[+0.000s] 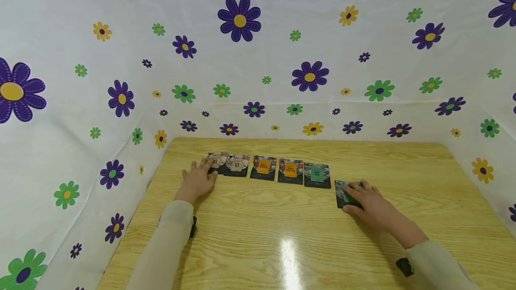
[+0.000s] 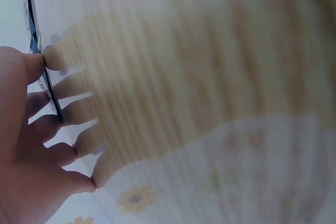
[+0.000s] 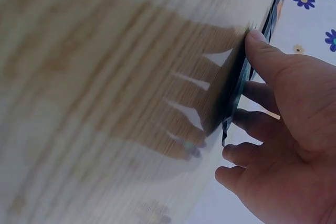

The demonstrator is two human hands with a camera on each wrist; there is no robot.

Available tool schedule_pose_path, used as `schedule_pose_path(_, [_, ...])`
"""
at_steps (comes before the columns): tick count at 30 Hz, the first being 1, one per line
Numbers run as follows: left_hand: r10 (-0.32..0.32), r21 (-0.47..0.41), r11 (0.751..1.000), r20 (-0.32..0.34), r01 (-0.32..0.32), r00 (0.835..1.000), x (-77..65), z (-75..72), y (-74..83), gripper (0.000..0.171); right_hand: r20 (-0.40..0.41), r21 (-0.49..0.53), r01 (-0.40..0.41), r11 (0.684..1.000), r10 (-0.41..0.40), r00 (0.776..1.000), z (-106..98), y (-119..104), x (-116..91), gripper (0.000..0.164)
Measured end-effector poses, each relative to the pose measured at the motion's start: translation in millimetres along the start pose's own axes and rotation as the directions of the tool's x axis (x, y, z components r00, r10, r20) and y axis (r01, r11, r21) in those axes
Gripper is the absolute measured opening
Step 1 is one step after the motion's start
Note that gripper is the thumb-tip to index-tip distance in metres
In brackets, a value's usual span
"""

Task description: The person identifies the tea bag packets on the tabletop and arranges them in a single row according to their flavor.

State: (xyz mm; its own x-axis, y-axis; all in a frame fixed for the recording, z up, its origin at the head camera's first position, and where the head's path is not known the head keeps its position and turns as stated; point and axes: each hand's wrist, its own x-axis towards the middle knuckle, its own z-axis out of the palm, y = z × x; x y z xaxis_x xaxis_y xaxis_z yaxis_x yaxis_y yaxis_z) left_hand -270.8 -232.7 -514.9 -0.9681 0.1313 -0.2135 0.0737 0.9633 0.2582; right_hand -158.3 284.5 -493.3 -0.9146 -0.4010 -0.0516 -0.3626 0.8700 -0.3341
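Six flat packets with dark lower parts lie in a row on the table. Spread fingers of my left hand [image 1: 196,183] rest on the leftmost, a grey-labelled packet [image 1: 215,161], partly covering it. Beside it lies another grey-labelled packet [image 1: 237,165]. Two orange-labelled packets follow, the left one [image 1: 264,167] and the right one [image 1: 290,171], then a green-labelled packet [image 1: 317,175]. At the right end, apart from the others and a little nearer, my right hand [image 1: 372,205] holds the rightmost green-labelled packet [image 1: 341,197], thumb at its near edge and fingers over its top.
The wooden table [image 1: 242,236] is glossy and mirrors the hands in both wrist views. A white flower-print cloth [image 1: 266,57] stands behind the table and along its sides. Dark straps [image 1: 404,266] show under the sleeves.
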Motion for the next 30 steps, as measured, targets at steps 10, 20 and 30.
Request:
schedule_pose_path(10, [-0.002,-0.008,1.000,0.003,0.002,1.000,0.5,1.5,-1.1,0.065,0.007,0.012,-0.006,1.000,0.005,1.000,0.8,6.0,15.3,0.063])
schedule_pose_path(20, [0.000,-0.007,1.000,-0.001,0.000,1.000,1.9,2.8,-2.3,0.065,0.033,0.026,-0.017,1.000,0.016,0.999,-3.4,9.0,27.5,0.063])
schedule_pose_path(30, [0.001,-0.005,1.000,-0.007,-0.001,1.000,2.5,4.0,-3.4,0.066,0.049,0.019,-0.026,0.999,0.025,0.998,-6.0,14.4,39.3,0.063])
